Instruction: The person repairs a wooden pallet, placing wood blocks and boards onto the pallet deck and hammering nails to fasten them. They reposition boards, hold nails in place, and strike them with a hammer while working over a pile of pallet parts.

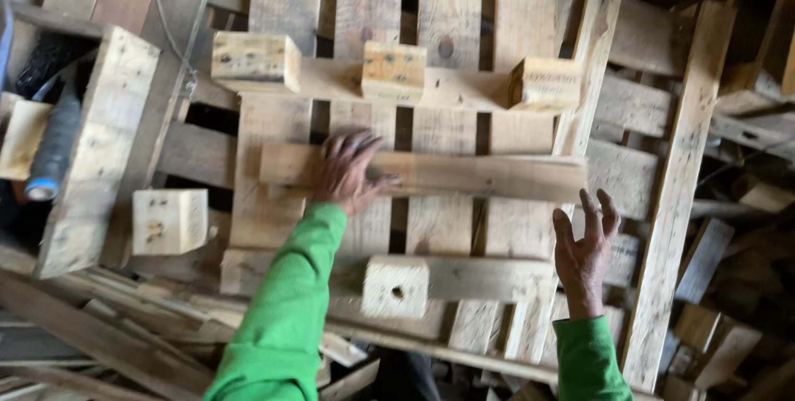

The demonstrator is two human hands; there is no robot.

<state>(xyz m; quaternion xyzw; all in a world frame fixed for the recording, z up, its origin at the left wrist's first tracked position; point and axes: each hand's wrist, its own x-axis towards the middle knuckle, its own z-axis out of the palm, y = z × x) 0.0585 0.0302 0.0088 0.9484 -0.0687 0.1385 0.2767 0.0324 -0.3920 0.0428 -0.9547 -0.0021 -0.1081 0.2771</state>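
A wooden pallet (451, 4) of pale vertical slats lies below me. A loose plank (489, 176) lies crosswise over its middle. My left hand (348, 171) rests flat on the left part of that plank, fingers spread. My right hand (585, 254) hovers open just below the plank's right end, palm up, touching nothing I can see. Both arms wear green sleeves. Three square wood blocks (255, 61) (394, 72) (544, 83) sit on a cross board at the top. Another block (396, 287) sits on a lower cross board.
A loose block (170, 220) lies left of the pallet beside a thick beam (99, 144). Scrap boards (108, 335) pile at the lower left. A long plank (675, 194) leans along the right, with more scrap wood (745, 227) beyond it. A dark cylinder (54, 148) lies far left.
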